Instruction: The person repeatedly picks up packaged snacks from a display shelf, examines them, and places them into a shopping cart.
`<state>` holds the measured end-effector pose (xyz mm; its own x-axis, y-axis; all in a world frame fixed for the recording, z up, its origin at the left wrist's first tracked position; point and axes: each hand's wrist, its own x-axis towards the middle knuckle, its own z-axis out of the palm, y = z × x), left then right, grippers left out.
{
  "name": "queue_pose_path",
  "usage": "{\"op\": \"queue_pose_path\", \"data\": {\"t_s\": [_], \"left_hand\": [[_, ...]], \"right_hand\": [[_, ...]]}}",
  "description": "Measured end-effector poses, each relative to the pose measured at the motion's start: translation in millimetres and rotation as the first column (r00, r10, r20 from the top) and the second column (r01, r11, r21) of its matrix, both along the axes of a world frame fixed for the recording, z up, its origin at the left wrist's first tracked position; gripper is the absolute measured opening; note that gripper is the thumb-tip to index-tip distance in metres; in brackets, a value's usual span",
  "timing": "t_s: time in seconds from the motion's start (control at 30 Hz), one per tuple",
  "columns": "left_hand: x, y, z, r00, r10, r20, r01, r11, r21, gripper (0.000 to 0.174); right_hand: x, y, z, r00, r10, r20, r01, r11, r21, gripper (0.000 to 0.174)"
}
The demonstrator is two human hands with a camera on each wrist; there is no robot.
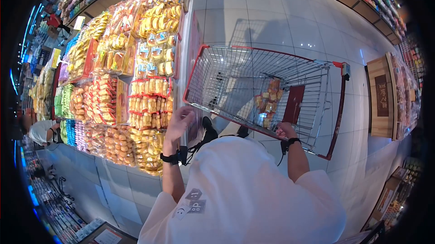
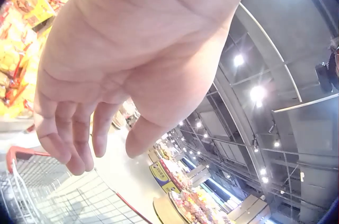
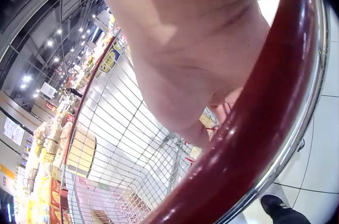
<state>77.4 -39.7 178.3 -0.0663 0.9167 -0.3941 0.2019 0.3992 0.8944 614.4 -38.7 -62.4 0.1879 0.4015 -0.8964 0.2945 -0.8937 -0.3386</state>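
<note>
A wire shopping cart (image 1: 235, 58) with a red rim stands in front of me, and several packs of bread (image 1: 270, 94) lie inside it. My right hand (image 1: 285, 130) is at the cart's near side, just over the red rim. In the right wrist view the rim (image 3: 259, 107) hides most of its fingers; I cannot tell whether they grip anything. My left hand (image 1: 181, 120) is raised between the cart's front corner and the bread display (image 1: 149, 94). Its fingers (image 2: 79, 144) are relaxed and slightly bent, with nothing held.
The display is stacked with bagged bread and buns and has a white side (image 1: 186, 44) facing the cart. At the right stands a wooden stand (image 1: 379, 94) with packaged goods. Another person (image 1: 43, 131) is beyond the display at the left. Tiled floor (image 1: 267, 4) surrounds the cart.
</note>
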Motion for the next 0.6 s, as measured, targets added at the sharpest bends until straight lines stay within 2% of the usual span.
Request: {"op": "queue_pose_path", "data": {"t_s": [0.07, 0.13, 0.2, 0.27, 0.3, 0.33, 0.4, 0.43, 0.5, 0.6], "left_hand": [[-23.5, -4.4, -1.7, 0.999, 0.028, -0.043, -0.029, 0.999, -0.019, 0.030], [-51.3, -8.8, -12.7, 0.987, 0.123, -0.106, -0.132, 0.988, -0.085, 0.035], [-80.7, -14.1, -28.4, 0.972, 0.177, -0.153, -0.191, 0.978, -0.087, 0.034], [-119.1, -22.8, -60.8, 0.837, 0.250, -0.487, -0.252, 0.966, 0.062, 0.036], [-129.2, -25.3, -61.6, 0.756, 0.321, -0.570, -0.282, 0.946, 0.158, 0.036], [-138.8, -28.0, -60.3, 0.740, 0.340, -0.581, -0.302, 0.939, 0.165, 0.036], [-154.4, -32.1, -61.3, 0.478, 0.381, -0.791, -0.333, 0.912, 0.239, 0.040], [-166.1, -33.0, -71.5, 0.379, 0.397, -0.836, -0.280, 0.910, 0.305, 0.039], [-161.8, -25.9, -59.8, 0.344, 0.421, -0.839, -0.321, 0.893, 0.317, 0.039], [-159.4, -15.6, -70.2, 0.314, 0.446, -0.838, -0.320, 0.881, 0.349, 0.042]], "right_hand": [[1.0, 5.2, -1.1, 1.000, 0.001, -0.007, -0.001, 0.999, -0.033, 0.027], [1.9, 7.6, -2.9, 1.000, 0.012, -0.021, -0.013, 0.998, -0.058, 0.025], [-6.5, 6.7, -5.3, 0.996, -0.087, 0.014, 0.086, 0.992, 0.097, 0.021], [-19.3, 8.8, 12.5, 0.992, -0.121, -0.047, 0.126, 0.981, 0.146, 0.019], [-23.7, 10.8, 18.4, 0.998, -0.050, -0.043, 0.056, 0.985, 0.163, 0.020], [-33.3, 11.3, 25.5, 0.997, -0.062, -0.039, 0.068, 0.981, 0.184, 0.023], [-46.2, 12.4, 33.8, 0.995, -0.075, -0.059, 0.086, 0.974, 0.211, 0.024], [-51.6, 13.1, 29.7, 0.996, -0.061, -0.062, 0.073, 0.974, 0.214, 0.024], [-45.6, 15.4, 1.8, 0.992, -0.010, -0.127, 0.042, 0.967, 0.249, 0.022], [-70.8, 17.2, 9.4, 0.996, -0.010, -0.084, 0.035, 0.954, 0.297, 0.019]]}}
